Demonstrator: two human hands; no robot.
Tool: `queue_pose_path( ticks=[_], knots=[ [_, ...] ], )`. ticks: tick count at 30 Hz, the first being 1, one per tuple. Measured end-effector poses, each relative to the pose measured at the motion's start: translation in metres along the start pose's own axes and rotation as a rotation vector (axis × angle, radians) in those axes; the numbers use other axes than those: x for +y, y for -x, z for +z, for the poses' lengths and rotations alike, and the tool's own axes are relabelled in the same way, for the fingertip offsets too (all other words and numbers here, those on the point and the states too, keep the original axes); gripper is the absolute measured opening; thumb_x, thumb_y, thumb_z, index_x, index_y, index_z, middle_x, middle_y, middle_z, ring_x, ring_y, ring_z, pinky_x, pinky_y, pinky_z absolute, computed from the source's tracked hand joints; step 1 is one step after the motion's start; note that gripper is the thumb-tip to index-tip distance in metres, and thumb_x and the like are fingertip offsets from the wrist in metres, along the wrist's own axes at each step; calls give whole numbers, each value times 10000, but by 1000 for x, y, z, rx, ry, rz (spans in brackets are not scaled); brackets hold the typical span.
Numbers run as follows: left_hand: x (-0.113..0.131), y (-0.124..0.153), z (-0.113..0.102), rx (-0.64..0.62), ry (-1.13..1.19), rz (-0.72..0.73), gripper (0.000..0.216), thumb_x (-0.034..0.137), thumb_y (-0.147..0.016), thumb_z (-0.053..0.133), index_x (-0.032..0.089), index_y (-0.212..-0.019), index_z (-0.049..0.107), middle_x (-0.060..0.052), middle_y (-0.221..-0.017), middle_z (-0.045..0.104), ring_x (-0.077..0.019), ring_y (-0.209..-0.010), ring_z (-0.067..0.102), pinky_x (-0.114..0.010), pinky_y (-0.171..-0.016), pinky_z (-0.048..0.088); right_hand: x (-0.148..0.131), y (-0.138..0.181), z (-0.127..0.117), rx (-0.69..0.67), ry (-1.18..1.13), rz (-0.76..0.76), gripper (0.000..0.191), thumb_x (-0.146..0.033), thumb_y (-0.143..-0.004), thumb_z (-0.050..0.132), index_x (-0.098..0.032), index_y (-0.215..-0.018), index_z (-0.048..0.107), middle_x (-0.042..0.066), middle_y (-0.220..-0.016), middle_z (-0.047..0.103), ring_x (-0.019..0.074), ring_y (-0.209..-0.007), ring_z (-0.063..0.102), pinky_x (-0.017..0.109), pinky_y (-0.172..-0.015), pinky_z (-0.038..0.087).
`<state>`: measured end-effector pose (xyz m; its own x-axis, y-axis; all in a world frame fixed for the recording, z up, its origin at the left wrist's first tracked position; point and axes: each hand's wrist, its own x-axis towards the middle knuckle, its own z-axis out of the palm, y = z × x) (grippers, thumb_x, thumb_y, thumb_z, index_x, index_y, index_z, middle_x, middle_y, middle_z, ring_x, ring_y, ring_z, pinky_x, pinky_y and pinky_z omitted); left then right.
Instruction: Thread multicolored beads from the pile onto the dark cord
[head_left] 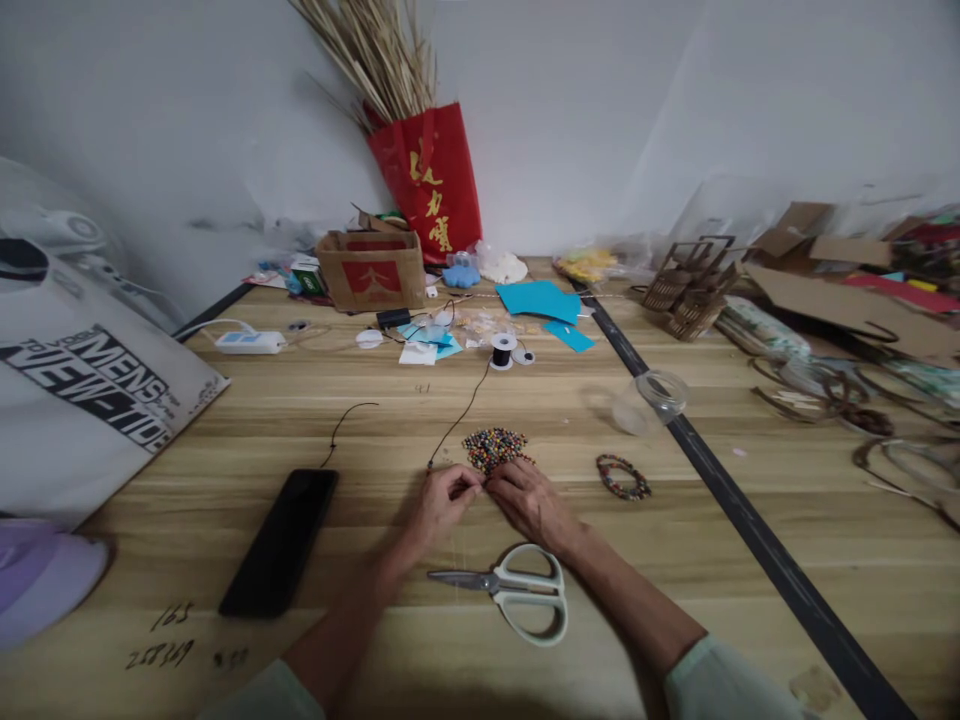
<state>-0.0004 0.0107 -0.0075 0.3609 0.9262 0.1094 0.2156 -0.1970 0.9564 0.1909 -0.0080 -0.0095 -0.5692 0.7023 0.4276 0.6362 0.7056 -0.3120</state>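
Beside the bead pile (493,447) on the tabletop (660,560), the left hand (442,502) pinches the black cord (463,408); the right hand (529,498), fingertips pinched, touches the pile's edge; scissors (517,592) lie near the wrists.

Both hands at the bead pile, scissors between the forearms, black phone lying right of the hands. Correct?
Not quite. The head view shows the black phone lying to the left of the hands, not the right. The rest holds: left hand and right hand meet at the bead pile, with the scissors between the forearms.
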Motion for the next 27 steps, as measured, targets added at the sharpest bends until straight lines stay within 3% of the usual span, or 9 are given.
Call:
queue_pose_path(
  ticks=[13, 27],
  knots=[
    [-12, 1, 4, 49, 37, -20, 79, 227, -742, 593, 155, -727, 623, -50, -741, 685, -173, -721, 633, -274, -698, 500, -6, -5, 0, 49, 22, 18, 160, -234, -956, 483, -171, -991, 626, 89, -912, 601, 211, -878, 496, 338, -785, 439],
    [-1, 2, -1, 32, -30, -61, 78, 207, -734, 592, 148, -713, 638, -50, -731, 686, -172, -703, 621, -259, -674, 480, -7, -4, 0, 33, 14, 40, 153, -192, -948, 480, -156, -905, 623, 85, -905, 596, 211, -865, 481, 343, -777, 428]
  ],
)
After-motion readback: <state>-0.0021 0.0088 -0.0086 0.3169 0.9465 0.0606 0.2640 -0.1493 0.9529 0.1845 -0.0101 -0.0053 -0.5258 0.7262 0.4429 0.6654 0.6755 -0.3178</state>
